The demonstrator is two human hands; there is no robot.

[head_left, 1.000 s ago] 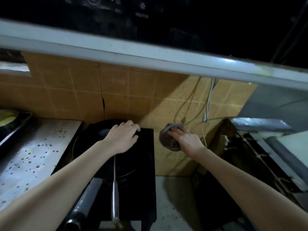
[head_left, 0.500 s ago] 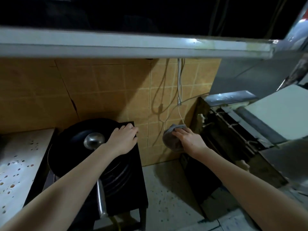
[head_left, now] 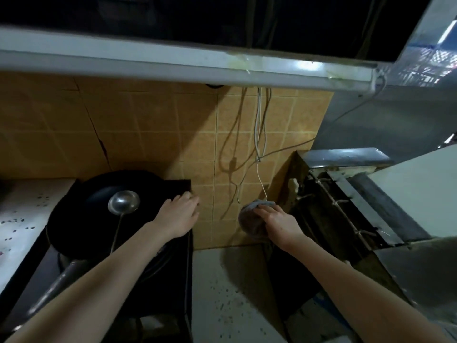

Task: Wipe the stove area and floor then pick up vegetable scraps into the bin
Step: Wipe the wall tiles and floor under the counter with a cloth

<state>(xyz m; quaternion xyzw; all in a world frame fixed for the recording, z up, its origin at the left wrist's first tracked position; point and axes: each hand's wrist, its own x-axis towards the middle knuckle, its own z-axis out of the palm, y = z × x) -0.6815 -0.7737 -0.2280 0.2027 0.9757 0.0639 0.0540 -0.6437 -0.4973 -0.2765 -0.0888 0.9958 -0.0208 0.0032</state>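
Observation:
My right hand point(head_left: 277, 225) presses a grey cloth point(head_left: 251, 219) against the orange tiled wall point(head_left: 197, 149), low down and just right of the stove. My left hand point(head_left: 179, 215) rests flat on the far right corner of the black stove point(head_left: 173, 280), beside the rim of a black wok point(head_left: 99, 206). A steel ladle point(head_left: 123, 201) lies in the wok with its handle pointing toward me. Below the cloth, the pale floor point(head_left: 222, 300) is speckled with dark bits.
A white speckled counter point(head_left: 22, 219) adjoins the stove on the left. Cables point(head_left: 258, 134) hang down the wall above the cloth. Grimy metal equipment point(head_left: 346, 199) stands to the right. A grey ledge point(head_left: 173, 58) runs overhead.
The view has swung to the right, bringing the ladle's bowl and more floor into sight. My right hand holds the cloth at about the same low spot on the wall. My left hand stays on the stove.

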